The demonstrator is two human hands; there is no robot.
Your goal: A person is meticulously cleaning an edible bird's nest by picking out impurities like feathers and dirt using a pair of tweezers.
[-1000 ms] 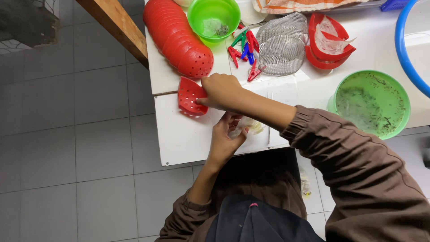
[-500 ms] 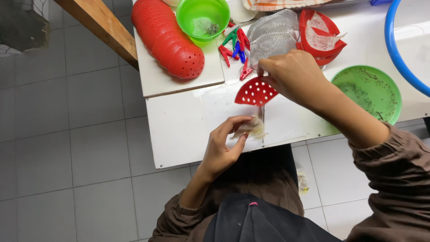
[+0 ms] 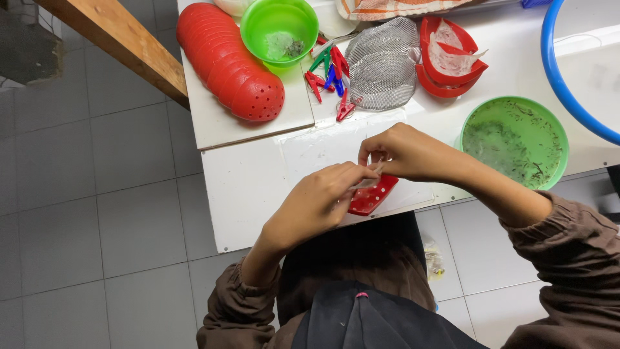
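Red perforated plastic shows between the two hands at the near edge of the white table: a small red scoop, its holed face up, lies under the fingers just where they meet. The left hand is curled, thumb and forefinger pinched on a thin pale strip or film over the scoop; the right hand is likewise closed, fingertips pinching the other end of that pale bit, so both grip the same small piece just above the red part. What the pale piece is cannot be told; it is too small and half hidden. Far left, a long stack of red scoops lies on its side, many nested together, and to its right stands a green bowl with a little debris inside. Near the middle far side sit coloured clips and a grey mesh, and right of those a few red shells hold clear film. A wider green bowl with dark specks in water sits right of the hands, beside a blue basin rim. Judging by this layout, one scoop is in hand mid-fitting, a few lined pieces lie done, and the big stack looks unworked.
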